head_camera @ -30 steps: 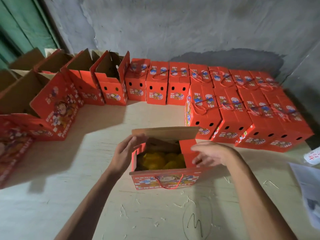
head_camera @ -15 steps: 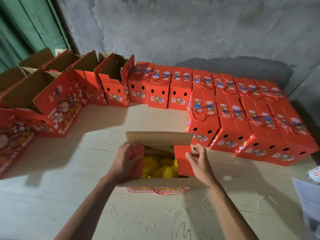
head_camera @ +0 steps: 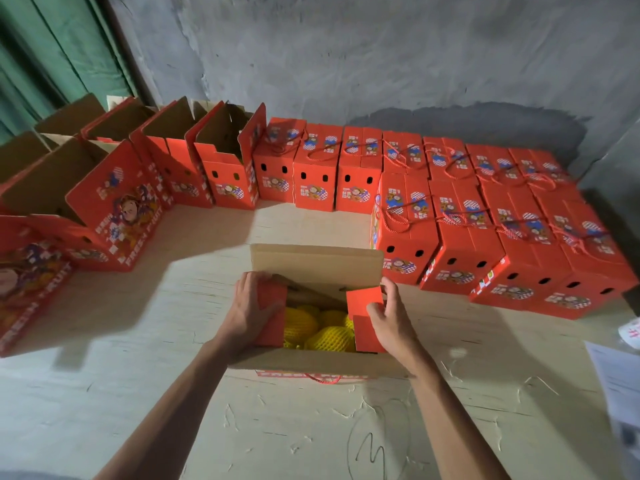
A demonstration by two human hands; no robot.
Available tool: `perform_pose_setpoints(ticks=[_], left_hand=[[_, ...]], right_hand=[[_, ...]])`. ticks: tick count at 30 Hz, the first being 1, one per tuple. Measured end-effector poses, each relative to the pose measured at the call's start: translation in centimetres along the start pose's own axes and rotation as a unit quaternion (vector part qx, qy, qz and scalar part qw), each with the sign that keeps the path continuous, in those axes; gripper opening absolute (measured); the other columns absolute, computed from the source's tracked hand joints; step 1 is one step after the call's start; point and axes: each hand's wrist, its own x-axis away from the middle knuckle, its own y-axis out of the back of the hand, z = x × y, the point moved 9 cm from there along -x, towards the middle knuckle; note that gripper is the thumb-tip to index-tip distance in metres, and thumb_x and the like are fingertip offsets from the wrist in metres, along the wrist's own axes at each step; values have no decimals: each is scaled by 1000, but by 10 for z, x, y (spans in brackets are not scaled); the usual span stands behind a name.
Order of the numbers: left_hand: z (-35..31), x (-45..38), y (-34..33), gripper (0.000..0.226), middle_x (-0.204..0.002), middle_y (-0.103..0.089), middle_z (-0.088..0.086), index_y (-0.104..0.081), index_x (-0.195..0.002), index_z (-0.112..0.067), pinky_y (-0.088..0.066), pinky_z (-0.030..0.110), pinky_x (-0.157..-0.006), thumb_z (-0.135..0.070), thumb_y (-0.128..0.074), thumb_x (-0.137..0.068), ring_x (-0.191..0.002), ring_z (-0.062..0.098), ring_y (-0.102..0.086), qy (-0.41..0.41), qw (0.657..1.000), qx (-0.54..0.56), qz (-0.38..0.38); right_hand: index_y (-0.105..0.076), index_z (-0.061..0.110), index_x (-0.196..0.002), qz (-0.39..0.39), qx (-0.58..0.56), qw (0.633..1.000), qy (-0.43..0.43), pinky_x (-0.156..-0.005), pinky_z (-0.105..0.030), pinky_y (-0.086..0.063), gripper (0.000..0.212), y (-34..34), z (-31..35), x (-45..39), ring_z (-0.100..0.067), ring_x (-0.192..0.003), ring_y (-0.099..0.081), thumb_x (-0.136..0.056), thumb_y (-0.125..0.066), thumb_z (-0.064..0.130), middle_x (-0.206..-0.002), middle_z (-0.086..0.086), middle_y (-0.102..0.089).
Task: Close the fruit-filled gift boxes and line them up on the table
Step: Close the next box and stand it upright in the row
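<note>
A: Status on the open gift box (head_camera: 317,362)?
B: It is set on the pale wooden table (head_camera: 138,393), near the front edge, centre of view. The long brown flaps are open: the far one is stood up, the near one is folded out toward the person.
A: Contents?
B: Yellow fruit in foam netting (head_camera: 320,332) is seen inside, between the two short side flaps.
A: Hands?
B: The left red side flap (head_camera: 272,318) is gripped by the left hand (head_camera: 247,311); fingers are curled over its top edge, thumb laid on its face. The right red side flap (head_camera: 365,315) is held by the right hand (head_camera: 393,318), thumb on the red face, fingers wrapped behind it. Both flaps are tilted inward over the fruit, not flat.
A: Other boxes?
B: Closed red boxes (head_camera: 485,216) with rope handles are lined up in rows along the back wall and at the right, touching side by side. Open-topped boxes (head_camera: 221,161) are ranged at the back left and down the left side. Papers (head_camera: 620,386) are lying at the right edge.
</note>
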Motion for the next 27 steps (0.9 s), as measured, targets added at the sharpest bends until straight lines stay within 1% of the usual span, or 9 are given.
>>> perform_pose_setpoints(ticks=[3,8,11,13,16,20,22,24,27], left_hand=[[-7,0,4,63,-127,-39,-8,-42,-134,-29,-46,38,-99,-18,-79,-85,-119,12,-41,-28,1000,1,-4],[-18,0,10,81,-158,-28,9,-23,-158,-15,-35,45,-113,-33,-71,-95,-142,30,-33,-65,996,-45,-39],[-20,-2,18,88,-165,-21,10,-11,-161,-20,-39,46,-110,-50,-62,-96,-148,33,-30,-49,994,-50,-80],[-21,-2,18,97,-163,-22,19,-2,-160,-21,-46,51,-107,-51,-67,-94,-146,37,-36,-44,996,-22,-80],[-20,-7,15,106,-157,-39,13,1,-161,-22,-55,51,-99,-49,-74,-90,-135,23,-52,-35,998,22,-55],[-21,-17,13,109,-138,-55,-12,-11,-158,-33,-51,19,-89,-61,-79,-78,-116,-7,-58,-5,996,89,-23],[-23,-21,19,94,-133,-56,-16,-28,-149,-28,-47,6,-85,-56,-82,-78,-115,-8,-59,-22,994,100,-47],[-22,-20,21,74,-126,-58,-17,-42,-135,-27,-47,5,-86,-46,-86,-79,-113,1,-62,-29,992,107,-67],[-18,-12,22,60,-118,-58,-29,-46,-122,-32,-51,10,-82,-47,-85,-78,-108,-3,-62,-24,993,76,-89]], right_hand=[[-36,13,-153,-31,13,999,-21,-107,-37,-38,53,-2,1,3,-33,-136,-44,-102,-52,13,-152,-15,-44],[-36,16,-154,-56,8,998,-32,-106,-39,-39,52,-3,-2,2,-32,-137,-46,-104,-49,19,-156,-12,-44],[-26,26,-160,-37,6,998,-44,-95,-29,-38,56,-4,-9,-3,-29,-136,-51,-107,-45,29,-163,-3,-38],[-23,29,-161,-34,-11,999,-39,-96,-26,-36,58,-4,-10,-5,-26,-138,-50,-107,-46,30,-165,-4,-34],[-22,30,-159,-53,-41,998,0,-103,-28,-37,62,-2,-2,-6,-26,-145,-43,-105,-53,28,-161,-12,-39],[-17,38,-159,-93,-61,992,64,-106,-35,-46,79,14,19,-5,-23,-131,-54,-99,-66,21,-146,-12,-52],[-17,30,-161,-109,-30,988,105,-102,-45,-53,84,18,31,-3,-28,-122,-60,-97,-69,15,-137,-17,-59],[-20,19,-161,-114,16,984,135,-98,-52,-55,83,14,38,-1,-36,-119,-62,-95,-70,11,-128,-19,-64],[-27,18,-158,-113,29,985,128,-91,-52,-57,78,10,37,-5,-32,-110,-65,-93,-71,11,-120,-7,-62]])
